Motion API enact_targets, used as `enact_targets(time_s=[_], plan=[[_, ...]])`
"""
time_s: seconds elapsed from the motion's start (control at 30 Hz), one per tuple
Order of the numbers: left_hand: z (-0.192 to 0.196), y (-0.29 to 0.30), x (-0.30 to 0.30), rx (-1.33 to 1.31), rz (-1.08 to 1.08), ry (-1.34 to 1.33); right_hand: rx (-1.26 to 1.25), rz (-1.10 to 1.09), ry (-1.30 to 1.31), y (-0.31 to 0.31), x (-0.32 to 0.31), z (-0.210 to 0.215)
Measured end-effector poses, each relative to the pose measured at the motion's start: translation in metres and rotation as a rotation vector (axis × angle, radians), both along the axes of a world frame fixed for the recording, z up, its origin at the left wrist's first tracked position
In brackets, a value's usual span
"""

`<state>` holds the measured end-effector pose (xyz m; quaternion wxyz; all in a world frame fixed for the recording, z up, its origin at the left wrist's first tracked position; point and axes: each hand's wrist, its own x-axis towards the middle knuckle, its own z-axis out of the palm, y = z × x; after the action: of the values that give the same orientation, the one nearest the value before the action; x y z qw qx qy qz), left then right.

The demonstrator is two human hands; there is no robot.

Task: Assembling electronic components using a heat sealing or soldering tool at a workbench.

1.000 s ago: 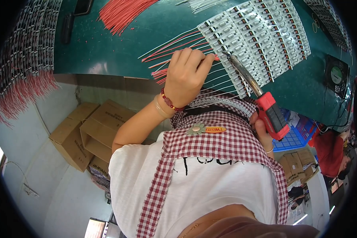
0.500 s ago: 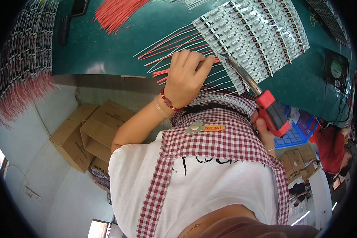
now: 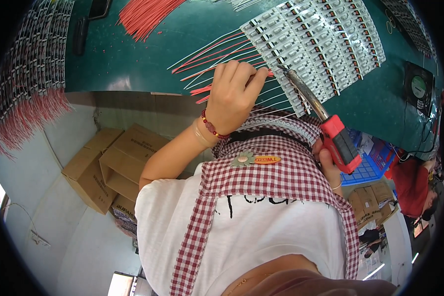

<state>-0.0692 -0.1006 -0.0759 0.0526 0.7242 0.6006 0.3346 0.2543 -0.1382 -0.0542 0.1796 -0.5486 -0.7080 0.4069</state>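
My left hand (image 3: pixel 232 93) is closed over red wires (image 3: pixel 201 91), whose ends stick out past the fingertips at the near left edge of a panel of small circuit boards (image 3: pixel 325 47). White and red wires (image 3: pixel 207 52) run off that same edge in a row. My right hand (image 3: pixel 326 163) grips a soldering iron (image 3: pixel 333 127) with a red and black handle. Its dark tip is over the panel's left edge, just right of my left fingertips; whether it touches a board I cannot tell.
A pile of red wires (image 3: pixel 145 17) lies at the back of the green table (image 3: pixel 118 59). Wired boards (image 3: pixel 32 54) hang in rows at the far left. Cardboard boxes (image 3: pixel 128 153) and a blue basket (image 3: pixel 367 170) stand below. A person in red (image 3: pixel 412 185) is at the right.
The soldering iron has shifted slightly right, its tip moving a little away from my left fingertips. My left hand has barely moved and keeps its hold on the red wires.
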Motion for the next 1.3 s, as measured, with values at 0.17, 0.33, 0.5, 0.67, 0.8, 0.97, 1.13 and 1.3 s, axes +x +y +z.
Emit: enact_targets(time_s=[0.17,0.33,0.5,0.67,0.8,0.97,1.13,1.3], plan=[[0.003,0.002,-0.001,-0.001,0.003,0.016,-0.11,-0.08,0.21,-0.002,0.001,0.003],[0.005,-0.003,-0.002,0.049,-0.05,-0.037,-0.096,-0.061,0.168,-0.004,0.005,0.004],[-0.003,-0.006,0.003,0.007,-0.063,-0.036,-0.055,-0.014,0.093,-0.004,0.004,0.0],[-0.002,-0.004,0.003,0.008,-0.075,-0.019,-0.083,0.025,0.045,-0.005,0.006,-0.003],[-0.003,-0.005,0.004,0.005,-0.066,-0.028,-0.106,0.001,-0.025,-0.01,0.009,-0.005],[-0.002,-0.005,0.005,-0.004,-0.033,-0.038,-0.102,-0.04,0.142,-0.011,0.014,-0.003],[-0.002,-0.004,0.004,0.005,-0.027,-0.032,-0.009,0.024,0.044,-0.006,0.004,-0.004],[-0.003,-0.005,0.004,0.003,-0.019,-0.022,0.018,0.079,-0.106,-0.007,0.004,-0.006]])
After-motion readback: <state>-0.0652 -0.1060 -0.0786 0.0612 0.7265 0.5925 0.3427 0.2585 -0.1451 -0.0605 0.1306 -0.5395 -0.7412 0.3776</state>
